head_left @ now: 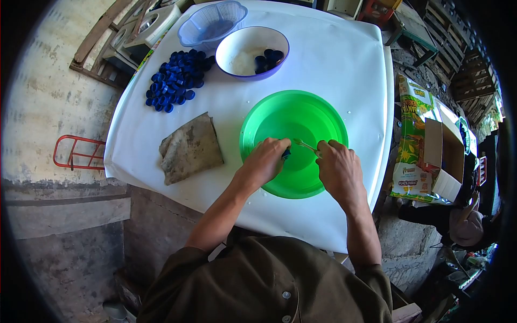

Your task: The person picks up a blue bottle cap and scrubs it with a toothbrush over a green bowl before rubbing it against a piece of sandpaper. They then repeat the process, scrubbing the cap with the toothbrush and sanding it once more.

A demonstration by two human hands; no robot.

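Note:
Over the green basin (293,102), my left hand (265,161) is closed around a dark blue bottle cap (286,154), mostly hidden by the fingers. My right hand (339,167) grips a thin, pale toothbrush (305,144), its head pointing left toward the cap with a small gap between. Beyond the basin stands a white bowl with a purple outside (250,76), holding several blue caps (267,60) and something whitish, perhaps suds. To its left lies a heap of blue bottle caps (175,81) on the white tabletop.
A worn grey cloth or board (191,149) lies left of the basin. A pale blue plastic basket (212,24) stands at the back of the white table (323,48). On the right are an open cardboard box (444,159) and another person (466,226).

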